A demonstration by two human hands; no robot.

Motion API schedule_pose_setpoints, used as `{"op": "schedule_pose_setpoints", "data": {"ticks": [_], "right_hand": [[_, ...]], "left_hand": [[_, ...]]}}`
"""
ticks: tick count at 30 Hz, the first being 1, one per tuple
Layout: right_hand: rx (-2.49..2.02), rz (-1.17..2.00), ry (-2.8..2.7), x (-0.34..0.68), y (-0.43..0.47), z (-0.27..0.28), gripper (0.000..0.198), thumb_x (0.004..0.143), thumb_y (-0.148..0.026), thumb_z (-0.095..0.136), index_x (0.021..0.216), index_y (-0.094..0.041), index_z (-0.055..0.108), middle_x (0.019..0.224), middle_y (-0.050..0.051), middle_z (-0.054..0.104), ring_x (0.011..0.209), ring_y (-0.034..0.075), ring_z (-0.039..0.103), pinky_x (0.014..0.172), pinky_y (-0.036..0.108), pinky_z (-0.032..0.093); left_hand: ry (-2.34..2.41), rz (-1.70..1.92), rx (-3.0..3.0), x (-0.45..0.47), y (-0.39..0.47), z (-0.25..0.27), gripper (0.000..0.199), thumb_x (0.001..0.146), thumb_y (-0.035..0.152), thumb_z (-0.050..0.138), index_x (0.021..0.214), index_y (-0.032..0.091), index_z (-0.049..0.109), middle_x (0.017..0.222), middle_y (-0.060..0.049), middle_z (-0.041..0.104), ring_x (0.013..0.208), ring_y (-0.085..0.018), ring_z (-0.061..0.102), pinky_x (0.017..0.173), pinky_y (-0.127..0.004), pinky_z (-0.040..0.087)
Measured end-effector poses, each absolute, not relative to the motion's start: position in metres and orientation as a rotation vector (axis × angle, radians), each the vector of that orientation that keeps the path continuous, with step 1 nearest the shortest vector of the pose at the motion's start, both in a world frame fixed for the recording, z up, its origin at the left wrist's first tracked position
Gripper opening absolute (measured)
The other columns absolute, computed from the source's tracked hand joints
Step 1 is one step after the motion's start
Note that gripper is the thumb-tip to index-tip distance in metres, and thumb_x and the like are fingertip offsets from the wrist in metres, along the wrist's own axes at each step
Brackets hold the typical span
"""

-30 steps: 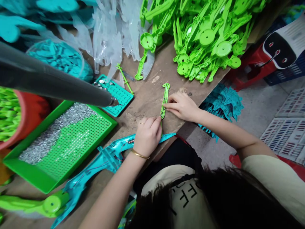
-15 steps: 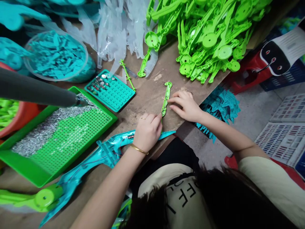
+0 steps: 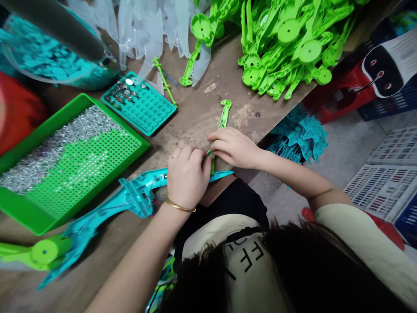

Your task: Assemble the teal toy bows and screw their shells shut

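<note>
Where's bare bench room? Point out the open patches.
Bare bench lies between the teal tray and the narrow green part, and between that part and the green pile. Crowded: around the green basket and blue piece at left.

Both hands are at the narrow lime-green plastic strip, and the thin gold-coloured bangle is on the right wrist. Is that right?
Not quite: in the head view, the thin gold-coloured bangle is on the left wrist. The left hand and right hand are indeed both at the narrow lime-green plastic strip.
</note>
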State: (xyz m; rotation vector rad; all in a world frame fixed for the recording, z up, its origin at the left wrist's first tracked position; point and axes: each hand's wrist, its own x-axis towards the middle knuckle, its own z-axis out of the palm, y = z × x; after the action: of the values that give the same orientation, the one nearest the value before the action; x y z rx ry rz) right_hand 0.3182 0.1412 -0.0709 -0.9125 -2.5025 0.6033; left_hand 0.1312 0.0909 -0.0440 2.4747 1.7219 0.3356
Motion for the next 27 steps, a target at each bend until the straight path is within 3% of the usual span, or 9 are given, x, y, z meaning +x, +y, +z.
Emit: {"op": "schedule_pose_setpoints", "data": {"ticks": [13,20,27], "right_hand": [[-0.890,0.648,-2.427,0.312,0.143,-0.080,0.015,0.093,-0.029,0.055,0.088,-0.017,0.063,0.114,0.012,0.064,0.106,0.024,0.054,0.095,0.043,0.045],[-1.079,0.545,-2.503,0.301,0.136,-0.070,0.012,0.092,-0.028,0.058,0.089,-0.016,0.062,0.112,0.011,0.063,0.106,0.025,0.052,0.093,0.042,0.044],[-1.193,0.480,-2.604,0.296,0.135,-0.060,0.013,0.092,-0.028,0.058,0.095,-0.016,0.061,0.114,0.011,0.064,0.108,0.026,0.052,0.093,0.041,0.043]], "left_hand": [[1.838,0.293,2.281,0.112,0.062,-0.036,0.026,0.095,0.034,0.048,0.087,0.018,0.066,0.091,-0.011,0.067,0.088,-0.027,0.058,0.082,-0.041,0.044],[1.924,0.039,2.262,0.123,0.061,-0.028,0.025,0.093,0.032,0.048,0.092,0.017,0.068,0.099,-0.013,0.065,0.095,-0.032,0.057,0.073,-0.041,0.038],[2.006,0.030,2.255,0.128,0.060,-0.027,0.026,0.096,0.028,0.040,0.095,0.015,0.063,0.088,-0.014,0.064,0.089,-0.030,0.056,0.072,-0.040,0.033]]}}
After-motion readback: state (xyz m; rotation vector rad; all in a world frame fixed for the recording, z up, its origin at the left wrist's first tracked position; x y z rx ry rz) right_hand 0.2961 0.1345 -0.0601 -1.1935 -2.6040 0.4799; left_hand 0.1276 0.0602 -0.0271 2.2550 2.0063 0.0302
